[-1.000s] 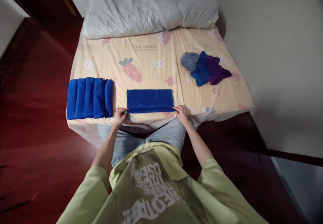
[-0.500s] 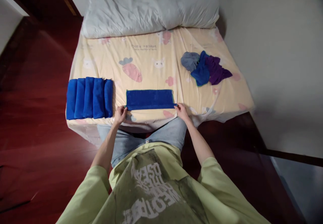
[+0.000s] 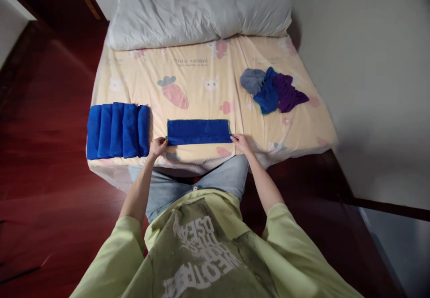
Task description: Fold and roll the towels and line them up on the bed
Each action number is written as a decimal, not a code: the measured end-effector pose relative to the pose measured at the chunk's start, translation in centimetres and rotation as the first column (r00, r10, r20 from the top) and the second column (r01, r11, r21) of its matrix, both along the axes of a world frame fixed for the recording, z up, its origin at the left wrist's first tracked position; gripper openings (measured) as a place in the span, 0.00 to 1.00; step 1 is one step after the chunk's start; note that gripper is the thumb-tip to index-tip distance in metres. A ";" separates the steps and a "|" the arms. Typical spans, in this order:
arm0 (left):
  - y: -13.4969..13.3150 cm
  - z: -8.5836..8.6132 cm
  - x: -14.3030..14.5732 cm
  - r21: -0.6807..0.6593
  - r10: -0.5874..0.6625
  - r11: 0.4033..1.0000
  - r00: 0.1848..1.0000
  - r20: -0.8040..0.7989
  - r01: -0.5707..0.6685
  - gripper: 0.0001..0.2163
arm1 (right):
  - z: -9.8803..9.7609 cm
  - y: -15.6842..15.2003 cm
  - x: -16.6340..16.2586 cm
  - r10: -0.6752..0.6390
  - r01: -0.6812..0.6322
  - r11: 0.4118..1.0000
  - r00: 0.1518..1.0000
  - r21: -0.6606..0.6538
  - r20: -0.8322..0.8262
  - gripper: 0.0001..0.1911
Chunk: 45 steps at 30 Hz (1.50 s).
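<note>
A blue towel (image 3: 198, 131) lies folded into a long narrow strip near the front edge of the bed (image 3: 201, 83). My left hand (image 3: 157, 147) pinches its near left corner. My right hand (image 3: 240, 143) pinches its near right corner. Both hands rest on the sheet at the strip's ends, fingers closed on the cloth.
A row of several rolled blue towels (image 3: 116, 130) sits at the bed's front left corner. A loose heap of grey, blue and purple cloths (image 3: 272, 89) lies at the right. A white duvet (image 3: 198, 6) covers the bed's far end. Dark red floor surrounds the bed.
The near edge of the blue towel has been pushed away from me, so the strip is narrower. Both hands moved forward with it.
</note>
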<state>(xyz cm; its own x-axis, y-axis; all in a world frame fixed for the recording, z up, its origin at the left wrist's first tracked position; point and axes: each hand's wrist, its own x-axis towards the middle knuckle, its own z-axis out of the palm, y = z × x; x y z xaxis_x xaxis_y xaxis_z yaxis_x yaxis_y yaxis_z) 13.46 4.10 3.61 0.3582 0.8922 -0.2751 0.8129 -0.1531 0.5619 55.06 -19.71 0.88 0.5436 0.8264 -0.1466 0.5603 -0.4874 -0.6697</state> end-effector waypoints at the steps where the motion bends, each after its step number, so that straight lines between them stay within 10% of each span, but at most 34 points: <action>1: 0.0 0.1 0.1 -0.012 0.015 1.000 1.000 -0.006 -0.015 0.19 | 0.2 0.1 0.0 -0.011 0.011 1.000 1.000 -0.009 -0.006 0.16; 13: -0.7 0.7 0.0 -0.054 0.255 0.965 0.966 -0.041 -0.257 0.15 | 0.4 0.6 -0.5 -0.062 0.059 0.986 0.998 -0.155 -0.014 0.11; 32: -3.2 -0.5 0.5 0.154 0.259 0.954 0.966 0.002 -0.256 0.11 | 1.1 0.3 -2.3 -0.124 0.139 0.983 0.985 -0.124 0.117 0.10; 39: -4.7 -1.0 -0.8 0.421 -0.355 0.850 0.935 0.011 0.317 0.19 | 1.3 -1.1 -3.6 0.385 -0.446 0.892 0.831 0.069 0.401 0.25; 45: -5.1 -1.7 -1.2 0.430 -0.416 0.812 0.908 -0.047 0.394 0.29 | 0.5 -1.3 -4.2 0.409 -0.493 0.866 0.796 0.085 0.446 0.31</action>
